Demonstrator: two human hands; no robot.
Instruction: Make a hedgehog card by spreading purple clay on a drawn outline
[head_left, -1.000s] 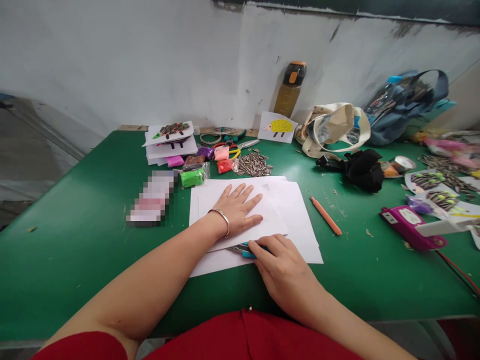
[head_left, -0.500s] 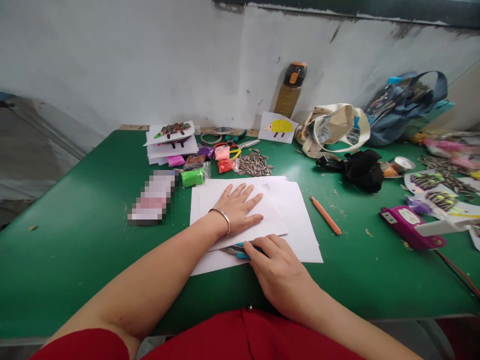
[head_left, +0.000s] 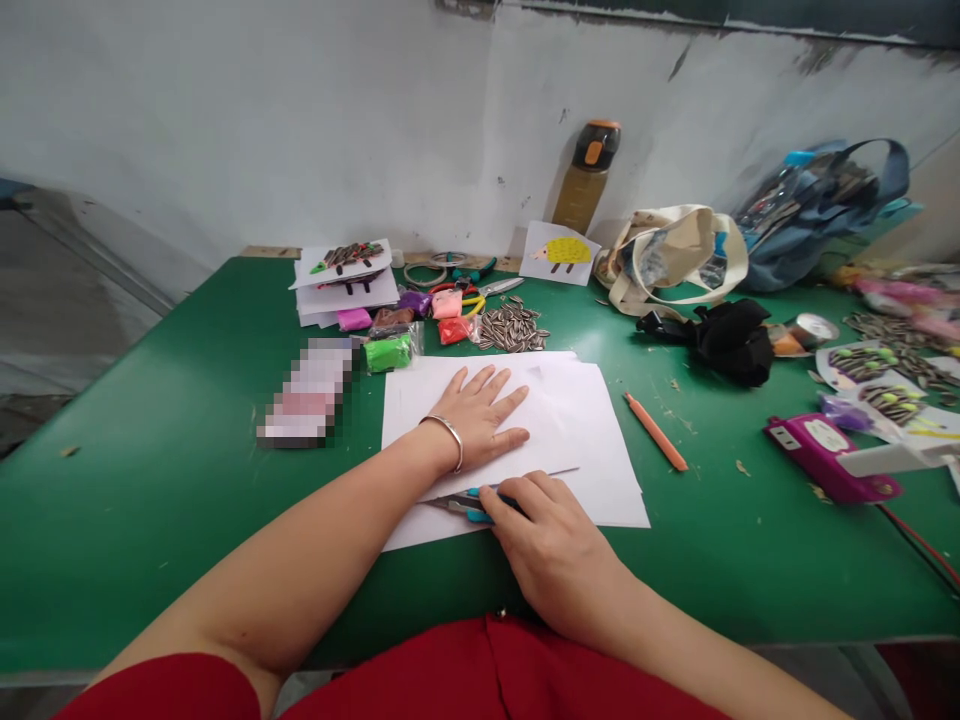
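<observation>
Leftward along the white paper (head_left: 555, 430) has slid the blue utility knife (head_left: 474, 505), gripped in the right hand (head_left: 551, 540); the left hand (head_left: 476, 430) lies flat on the sheets, fingers spread wide.

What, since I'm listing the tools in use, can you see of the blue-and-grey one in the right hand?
The tool has a slim, pointed, metallic-looking grey front, with bright blue and dark parts behind. It points left over the white paper. The right hand grips it, hiding its rear; its exact type isn't clear.
</observation>
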